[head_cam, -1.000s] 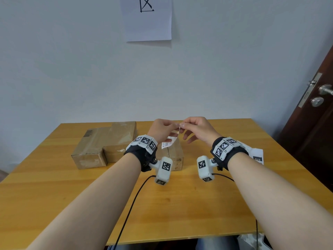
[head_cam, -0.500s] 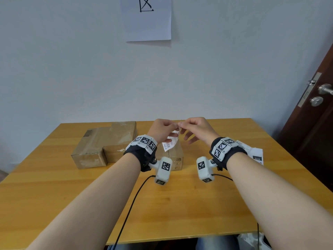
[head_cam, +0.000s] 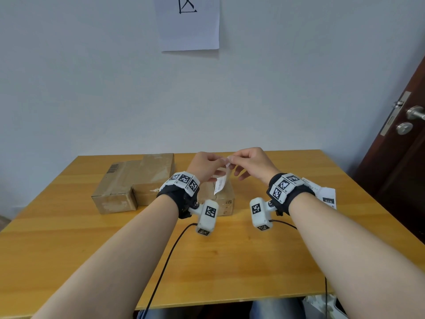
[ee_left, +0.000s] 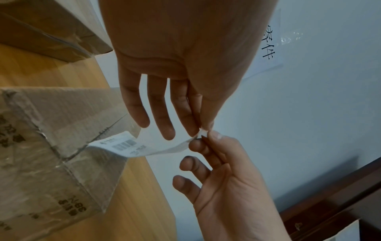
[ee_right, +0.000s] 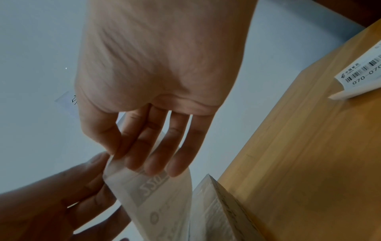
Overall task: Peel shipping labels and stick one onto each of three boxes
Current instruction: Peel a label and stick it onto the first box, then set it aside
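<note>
Above the table both hands meet at the top corner of a white shipping label (head_cam: 221, 184) that hangs down over the small cardboard box (head_cam: 224, 202). My left hand (head_cam: 216, 161) pinches that corner between thumb and forefinger, its other fingers straight. My right hand (head_cam: 236, 158) pinches the same corner from the other side. In the left wrist view the label (ee_left: 140, 145) curls toward the small box (ee_left: 51, 154), barcode side showing. The right wrist view shows the label (ee_right: 156, 195) from behind. Two larger boxes (head_cam: 119, 180) (head_cam: 156, 171) lie side by side at the left.
More shipping labels (head_cam: 322, 194) lie on the wooden table (head_cam: 230, 261) behind my right wrist, also seen as a barcode strip (ee_right: 360, 73). A sheet of paper (head_cam: 188, 21) is stuck on the wall. A dark door (head_cam: 402, 146) stands at the right.
The label's free end has swung slightly to the right and hangs straighter. Both hands stay almost in place, still pinching its top corner.
</note>
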Motion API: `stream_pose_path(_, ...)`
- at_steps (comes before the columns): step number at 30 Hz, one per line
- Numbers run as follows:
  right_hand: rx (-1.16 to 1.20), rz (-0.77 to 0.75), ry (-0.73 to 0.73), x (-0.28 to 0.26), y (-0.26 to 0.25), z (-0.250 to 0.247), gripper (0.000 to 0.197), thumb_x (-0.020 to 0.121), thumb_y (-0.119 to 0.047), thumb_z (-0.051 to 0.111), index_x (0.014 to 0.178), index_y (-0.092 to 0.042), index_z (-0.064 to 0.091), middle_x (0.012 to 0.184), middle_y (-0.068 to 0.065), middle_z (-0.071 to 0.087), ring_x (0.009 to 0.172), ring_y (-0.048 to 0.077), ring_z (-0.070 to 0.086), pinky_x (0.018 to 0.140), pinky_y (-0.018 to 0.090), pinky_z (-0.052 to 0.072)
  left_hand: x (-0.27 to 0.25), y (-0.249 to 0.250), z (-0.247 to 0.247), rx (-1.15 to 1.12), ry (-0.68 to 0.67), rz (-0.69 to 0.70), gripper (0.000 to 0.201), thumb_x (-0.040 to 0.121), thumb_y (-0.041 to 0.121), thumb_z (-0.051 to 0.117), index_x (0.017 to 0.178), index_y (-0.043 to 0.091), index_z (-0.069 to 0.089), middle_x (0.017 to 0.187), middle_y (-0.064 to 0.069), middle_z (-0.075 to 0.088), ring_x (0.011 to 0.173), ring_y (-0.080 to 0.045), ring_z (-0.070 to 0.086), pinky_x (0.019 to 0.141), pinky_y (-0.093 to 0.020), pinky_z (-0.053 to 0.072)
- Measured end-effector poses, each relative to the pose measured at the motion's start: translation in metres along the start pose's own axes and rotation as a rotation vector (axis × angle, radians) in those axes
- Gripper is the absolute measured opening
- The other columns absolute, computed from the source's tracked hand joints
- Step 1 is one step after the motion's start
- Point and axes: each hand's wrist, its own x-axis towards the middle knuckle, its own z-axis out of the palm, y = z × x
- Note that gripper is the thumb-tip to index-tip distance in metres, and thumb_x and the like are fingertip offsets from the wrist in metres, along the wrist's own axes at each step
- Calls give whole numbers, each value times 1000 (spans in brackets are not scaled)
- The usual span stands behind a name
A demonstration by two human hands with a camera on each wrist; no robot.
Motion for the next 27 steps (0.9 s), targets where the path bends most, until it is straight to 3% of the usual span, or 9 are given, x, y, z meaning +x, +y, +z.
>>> stream_pose_path(13,-22,71,66,2,-2,1,15,95,-15,66,93,-8,78,80,3,75,68,17,70,66,42,65,-1,-2,-3,-33,46,-10,16,102,27,62,102,14,70,99,-1,77,88,-13,75,81,-39,62)
stream_pose_path(17,-15,84,82,1,-4,0,14,95,-15,66,93,-8,78,81,3,75,67,16,69,66,40,65,-1,-2,-3,-48,55,-23,20,103,26,62,109,9,70,96,0,77,87,-13,75,81,-39,62)
stream_pose_path(21,-11,100,106,0,-2,-2,15,95,-14,66,94,-4,78,80,4,74,66,15,68,63,37,65,0,-2,-4,-60,65,-23,22,103,25,60,112,8,71,102,-2,78,87,-13,74,72,-31,62)
stream_pose_path(27,7,134,143,-1,3,-7,13,93,-12,65,89,-6,76,78,4,73,63,15,67,61,36,64,-1,-6,-7,-91,68,-41,16,104,24,58,102,13,70,103,-4,77,91,-17,75,71,-31,61)
